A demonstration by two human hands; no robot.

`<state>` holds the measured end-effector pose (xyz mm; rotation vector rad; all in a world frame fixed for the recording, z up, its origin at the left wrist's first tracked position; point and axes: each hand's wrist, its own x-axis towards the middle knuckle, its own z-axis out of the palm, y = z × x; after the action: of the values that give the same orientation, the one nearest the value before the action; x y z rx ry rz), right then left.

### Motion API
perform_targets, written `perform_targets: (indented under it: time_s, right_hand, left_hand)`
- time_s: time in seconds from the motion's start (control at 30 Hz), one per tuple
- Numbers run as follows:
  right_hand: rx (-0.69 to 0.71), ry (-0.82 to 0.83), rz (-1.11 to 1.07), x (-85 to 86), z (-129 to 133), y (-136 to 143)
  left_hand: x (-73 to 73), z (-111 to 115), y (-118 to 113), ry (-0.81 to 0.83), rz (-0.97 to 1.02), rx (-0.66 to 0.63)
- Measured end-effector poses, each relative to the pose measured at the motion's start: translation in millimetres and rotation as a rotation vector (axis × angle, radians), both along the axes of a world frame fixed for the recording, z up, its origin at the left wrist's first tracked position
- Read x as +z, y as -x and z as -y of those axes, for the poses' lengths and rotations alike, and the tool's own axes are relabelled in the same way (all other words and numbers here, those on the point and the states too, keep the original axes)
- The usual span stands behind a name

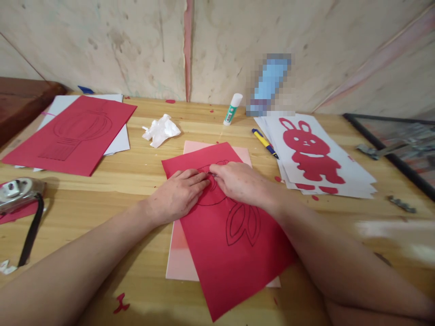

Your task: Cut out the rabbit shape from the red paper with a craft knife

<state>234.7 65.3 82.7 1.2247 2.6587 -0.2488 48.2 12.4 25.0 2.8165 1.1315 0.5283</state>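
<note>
A sheet of red paper (227, 267) lies slanted over a pale pink board or sheet (183, 262) at the middle of the table. Dark lines on it draw a rounded shape and a two-lobed, leaf-like outline (243, 225). My left hand (181, 192) rests flat on the upper left of the red paper, fingers stretched out and pressing it. Across from it, my right hand (238, 181) is closed, its fingertips on the drawing near my left fingers. A thin, small thing shows at those fingertips, too hidden to name.
Left stands a stack with a red lantern drawing (81, 131). Beyond are crumpled tissue (162, 130) and a glue stick (233, 109). A yellow-blue pen (265, 144) lies beside sheets bearing a red rabbit cutout (309, 149). A power strip (20, 194) sits left; red scraps (121, 303) are scattered.
</note>
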Motion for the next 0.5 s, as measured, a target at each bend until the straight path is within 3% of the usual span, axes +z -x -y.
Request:
perform_targets:
  time_s: [0.5]
  right_hand:
    - [-0.001, -0.003, -0.006, 3.1, 3.3, -2.6]
  left_hand:
    - [0.6, 0.6, -0.5, -0.006, -0.029, 0.012]
